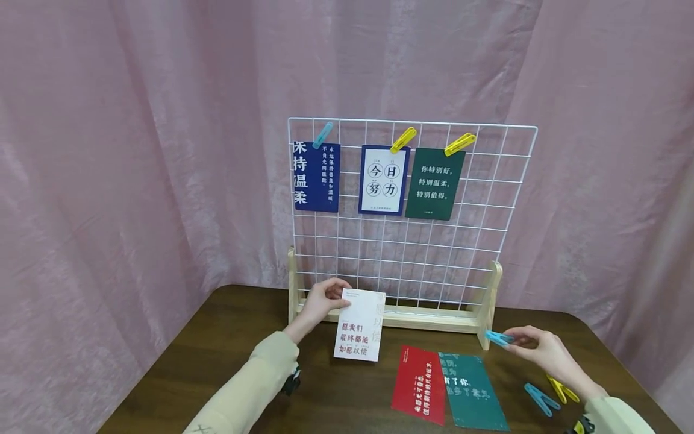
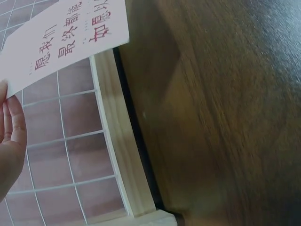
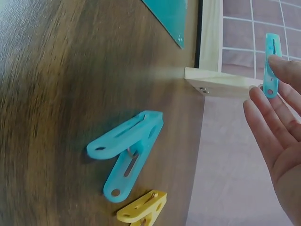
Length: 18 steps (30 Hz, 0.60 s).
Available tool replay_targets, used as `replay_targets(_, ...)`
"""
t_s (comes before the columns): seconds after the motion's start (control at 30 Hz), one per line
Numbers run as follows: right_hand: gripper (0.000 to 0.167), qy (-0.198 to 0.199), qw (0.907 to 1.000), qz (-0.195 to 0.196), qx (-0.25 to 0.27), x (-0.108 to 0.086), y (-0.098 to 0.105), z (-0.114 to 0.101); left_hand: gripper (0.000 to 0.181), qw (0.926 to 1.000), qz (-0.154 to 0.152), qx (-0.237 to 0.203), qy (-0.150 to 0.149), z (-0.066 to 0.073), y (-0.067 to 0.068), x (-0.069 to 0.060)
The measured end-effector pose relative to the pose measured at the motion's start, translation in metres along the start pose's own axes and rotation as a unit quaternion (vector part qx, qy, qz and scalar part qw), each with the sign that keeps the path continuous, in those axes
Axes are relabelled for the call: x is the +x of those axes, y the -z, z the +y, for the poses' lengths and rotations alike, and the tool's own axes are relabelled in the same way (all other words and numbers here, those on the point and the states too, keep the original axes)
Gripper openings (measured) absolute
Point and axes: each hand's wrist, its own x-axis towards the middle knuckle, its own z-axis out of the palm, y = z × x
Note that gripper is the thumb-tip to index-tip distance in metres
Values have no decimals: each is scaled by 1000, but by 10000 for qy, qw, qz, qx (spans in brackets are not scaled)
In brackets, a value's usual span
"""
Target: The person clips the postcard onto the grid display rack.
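Observation:
My left hand (image 1: 323, 302) pinches a white card (image 1: 359, 328) with red lettering by its upper left edge, in front of the lower part of the white wire grid (image 1: 423, 253). In the left wrist view the same card slants across the upper left corner. Between thumb and fingers, my right hand (image 1: 544, 349) holds a blue clothespin (image 1: 499, 338) near the stand's right foot. On the table below that hand lie another blue clothespin (image 3: 127, 153) and a yellow clothespin (image 3: 143, 209).
A blue card (image 1: 317, 187), a white card with blue border (image 1: 382, 190) and a green card (image 1: 435, 193) hang clipped on the grid. A red card (image 1: 416, 383) and a teal card (image 1: 474, 398) lie on the table (image 1: 217, 361). Wooden feet (image 1: 490, 301) support the grid.

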Motion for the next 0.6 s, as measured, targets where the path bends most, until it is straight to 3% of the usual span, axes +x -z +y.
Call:
replay_targets(0.07, 26, 85, 9999, 70, -38, 1, -1, -1, 30, 9999, 112, -106, -62, 2, 3, -1)
replay_targets(0.3, 24, 493, 9981, 366, -33, 15, -10, -14, 30, 9991, 226, -237, -267, 33, 15, -12)
replay_targets(0.6, 23, 1026, 9920, 340, 647, 25, -20, -39, 30, 9990, 348, -193, -215, 34, 25, -17)
